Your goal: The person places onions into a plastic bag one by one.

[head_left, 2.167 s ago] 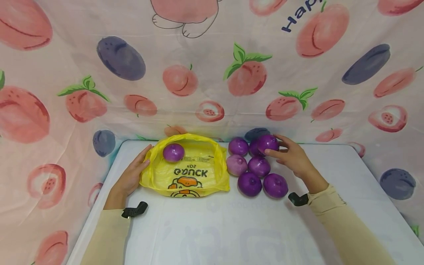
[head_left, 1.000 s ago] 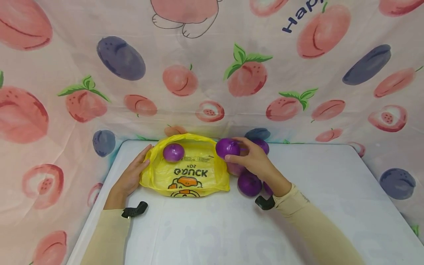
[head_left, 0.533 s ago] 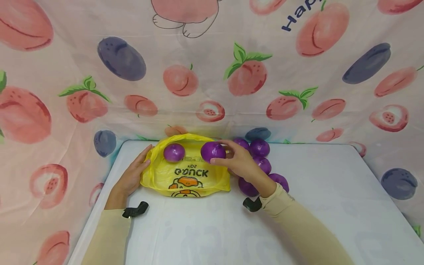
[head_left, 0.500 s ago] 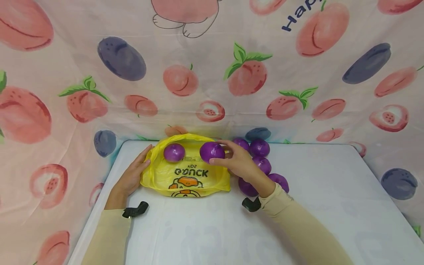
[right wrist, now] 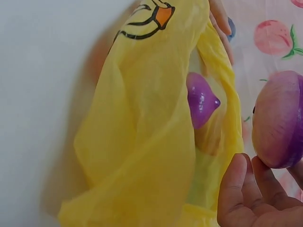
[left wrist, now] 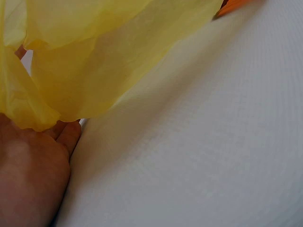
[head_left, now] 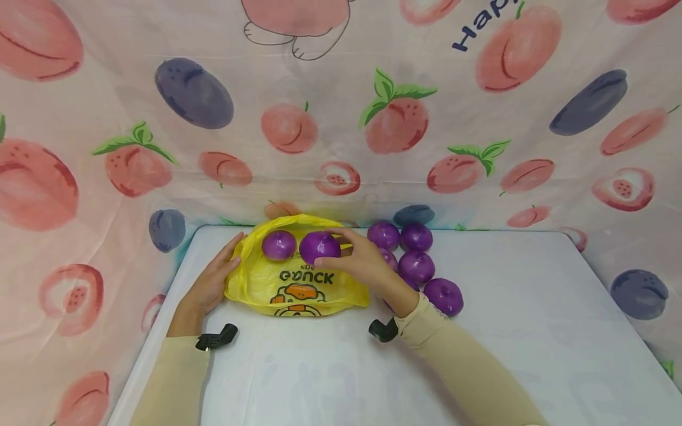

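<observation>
A yellow plastic bag with a printed duck lies with its mouth held wide in the head view. One red onion is inside it at the left. The left hand rests against the bag's left side with fairly straight fingers and the thumb near the rim. Over the bag's mouth, the right hand grips another red onion between thumb and fingers. In the right wrist view, this held onion looks pale on one side, and the onion in the bag shows a pointed tip.
To the right of the bag sit several more red onions, some partly hidden by the right hand and wrist. They stand on a white table. A fruit-printed cloth hangs behind and around the sides.
The right hand has lifted an onion from the back right of the group and carried it left over the bag's mouth. The left hand and bag have stayed in place.
</observation>
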`<move>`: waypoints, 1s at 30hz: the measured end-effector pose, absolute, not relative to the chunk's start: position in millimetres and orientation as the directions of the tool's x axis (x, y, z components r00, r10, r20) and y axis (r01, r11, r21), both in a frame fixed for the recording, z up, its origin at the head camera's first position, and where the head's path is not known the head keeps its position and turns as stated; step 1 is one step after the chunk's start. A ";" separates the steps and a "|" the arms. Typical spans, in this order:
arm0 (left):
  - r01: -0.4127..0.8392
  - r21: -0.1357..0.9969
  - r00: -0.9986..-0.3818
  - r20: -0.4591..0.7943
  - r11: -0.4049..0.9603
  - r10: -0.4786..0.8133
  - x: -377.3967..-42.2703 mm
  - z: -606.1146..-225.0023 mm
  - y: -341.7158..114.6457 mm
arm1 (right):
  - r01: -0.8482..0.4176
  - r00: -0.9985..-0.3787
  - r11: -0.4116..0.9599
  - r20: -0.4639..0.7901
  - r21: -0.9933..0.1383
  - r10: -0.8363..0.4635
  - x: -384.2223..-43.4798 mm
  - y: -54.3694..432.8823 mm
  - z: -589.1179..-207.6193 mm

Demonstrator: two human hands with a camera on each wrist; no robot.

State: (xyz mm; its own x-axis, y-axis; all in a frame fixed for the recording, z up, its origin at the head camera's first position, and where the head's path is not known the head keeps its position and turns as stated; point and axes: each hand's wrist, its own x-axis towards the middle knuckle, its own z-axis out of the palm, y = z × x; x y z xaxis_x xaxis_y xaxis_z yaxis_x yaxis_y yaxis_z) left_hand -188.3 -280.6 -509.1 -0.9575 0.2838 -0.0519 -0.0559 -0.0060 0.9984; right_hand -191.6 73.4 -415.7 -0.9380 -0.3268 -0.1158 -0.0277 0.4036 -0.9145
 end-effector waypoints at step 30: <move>-0.062 0.998 -0.957 -0.059 0.001 0.283 -188.5 -508.5 -280.6 | 0.042 -0.908 0.343 -0.180 -0.938 -0.379 -188.3 16.2 -439.7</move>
State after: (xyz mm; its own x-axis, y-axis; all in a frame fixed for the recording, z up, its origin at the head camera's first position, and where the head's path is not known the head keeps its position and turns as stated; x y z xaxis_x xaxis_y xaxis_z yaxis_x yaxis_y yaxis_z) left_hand -188.5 -280.6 -508.5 -0.9574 0.2826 -0.0594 -0.0616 0.0010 0.9981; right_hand -188.3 16.2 -439.7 -0.9079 -0.3788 -0.1796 0.0424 0.3431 -0.9383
